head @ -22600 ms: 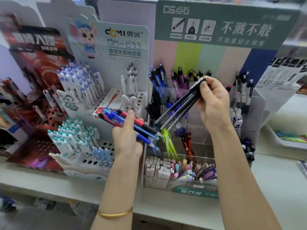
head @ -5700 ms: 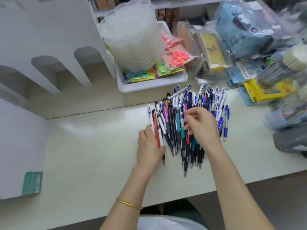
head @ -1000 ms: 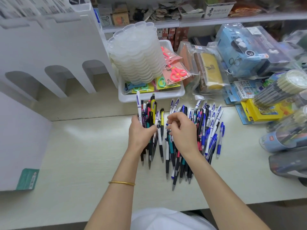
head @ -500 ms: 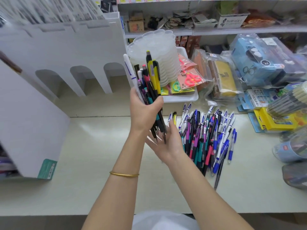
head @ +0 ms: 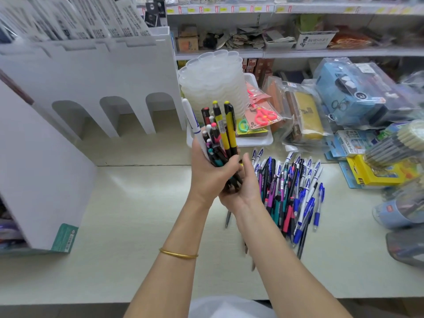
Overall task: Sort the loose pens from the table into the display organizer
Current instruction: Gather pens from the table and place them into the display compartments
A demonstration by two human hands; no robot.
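Pale bench (head: 137, 203) kept loose multicoloured pens (head: 296, 191) at three o'clock. Left hand (head: 208, 177) gripped a freshly lifted mixed pen bundle (head: 227, 134); right hand (head: 245, 191) curled round its tips.

I'm in a stationery shop. Far above my fingers (head: 229, 162) run shelves (head: 321, 52) edged with price labels (head: 206, 9). Just beyond them lie carded scissors (head: 261, 115) and bagged pencil cases (head: 306, 115). To their left stand white cardboard display stands (head: 91, 72), and to their right pens (head: 289, 187) are heaped on the counter (head: 137, 203).
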